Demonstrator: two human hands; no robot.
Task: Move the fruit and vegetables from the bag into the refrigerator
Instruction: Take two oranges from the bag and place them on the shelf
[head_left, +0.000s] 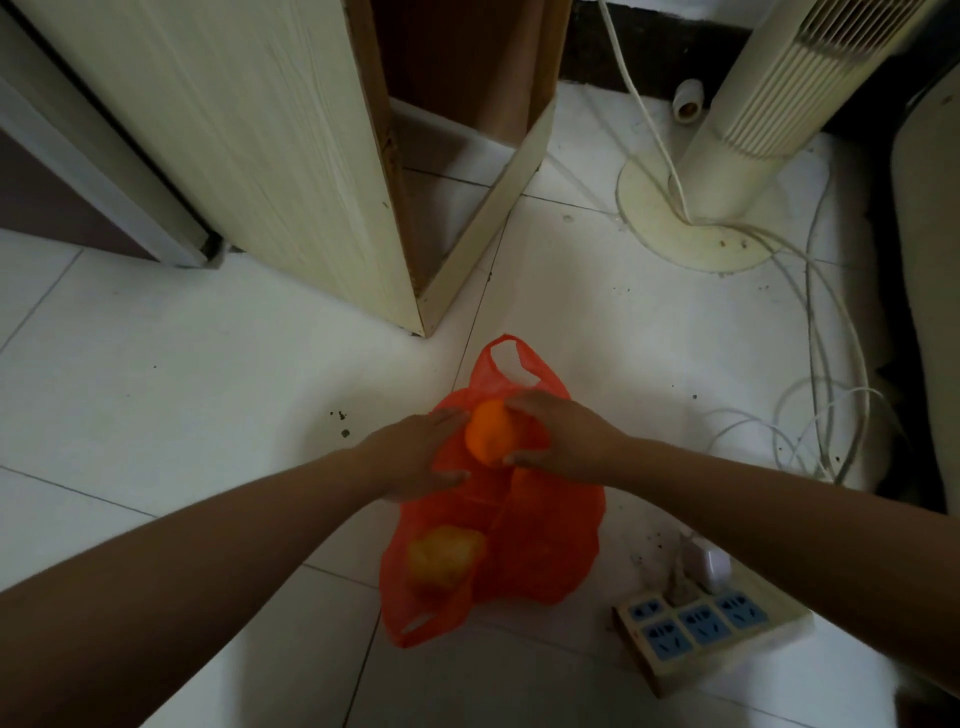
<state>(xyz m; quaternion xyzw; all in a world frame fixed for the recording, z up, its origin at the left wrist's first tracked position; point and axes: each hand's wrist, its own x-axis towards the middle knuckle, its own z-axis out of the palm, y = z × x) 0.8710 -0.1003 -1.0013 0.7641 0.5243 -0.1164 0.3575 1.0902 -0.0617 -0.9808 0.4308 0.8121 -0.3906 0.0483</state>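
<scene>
A red plastic bag (540, 551) lies on the white tiled floor in front of me. My right hand (558, 434) grips an orange fruit (489, 431) just above the bag's open mouth. My left hand (415, 452) rests on the bag's left edge beside the orange, fingers spread and pressing the plastic. A yellowish fruit (444, 558) shows through the bag lower down. The refrigerator's lower corner (104, 171) is at the far left.
A pale wooden cabinet (291, 171) stands ahead, its corner close to the bag. A tower fan (753, 119) with loose white cables (821, 364) is at the right. A power strip (696, 629) with a plugged charger lies on the floor right of the bag.
</scene>
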